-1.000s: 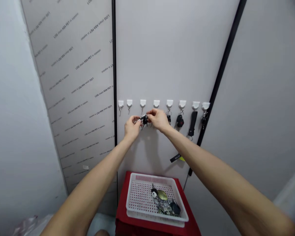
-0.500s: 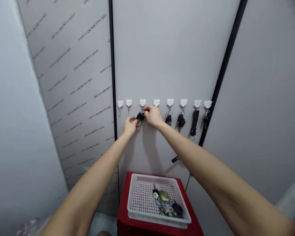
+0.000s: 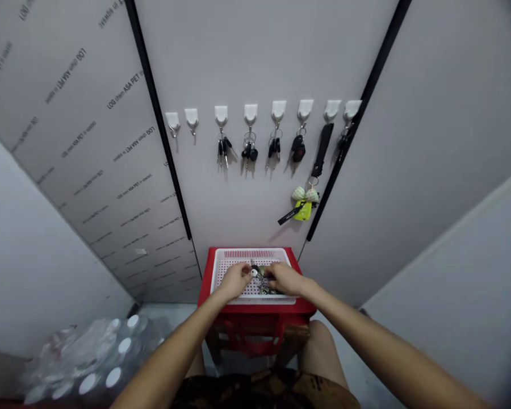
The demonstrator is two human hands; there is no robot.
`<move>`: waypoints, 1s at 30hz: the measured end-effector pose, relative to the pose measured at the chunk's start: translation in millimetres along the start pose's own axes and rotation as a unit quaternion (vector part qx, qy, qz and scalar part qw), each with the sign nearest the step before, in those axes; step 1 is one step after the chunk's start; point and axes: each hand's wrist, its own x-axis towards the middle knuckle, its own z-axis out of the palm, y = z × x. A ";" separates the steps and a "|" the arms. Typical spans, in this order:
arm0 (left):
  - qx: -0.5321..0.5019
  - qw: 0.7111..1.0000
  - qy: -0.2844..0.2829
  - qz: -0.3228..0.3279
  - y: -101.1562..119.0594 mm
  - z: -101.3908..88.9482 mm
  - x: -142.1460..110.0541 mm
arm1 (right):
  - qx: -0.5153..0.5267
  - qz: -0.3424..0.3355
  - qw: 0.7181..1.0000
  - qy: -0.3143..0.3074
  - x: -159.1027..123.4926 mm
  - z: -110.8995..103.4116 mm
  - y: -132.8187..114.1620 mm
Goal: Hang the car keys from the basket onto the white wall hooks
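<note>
Key [image 3: 254, 266] points lengthwise toward wall [image 3: 247, 216]; I can't tell what left hand [image 3: 237, 279] or right hand [image 3: 284, 278] grips

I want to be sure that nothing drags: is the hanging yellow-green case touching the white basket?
Apart. The head view shows the wall panel between them: the yellow-green case hangs clearly higher than the white basket.

Keys [image 3: 249, 152] hang from wall hooks [image 3: 251, 113] above a basket [image 3: 223, 270] on a desk [image 3: 309, 305]; bottles [image 3: 123, 346] lie left.

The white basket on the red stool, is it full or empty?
Neither: the white basket is partly filled. Keys lie in it between the hands, with bare perforated bottom showing.
</note>
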 end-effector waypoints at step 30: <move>0.104 0.994 -0.035 -0.008 -1.4 10.7 1.7 | 0.167 0.001 0.979 0.115 9.5 28.1 2.4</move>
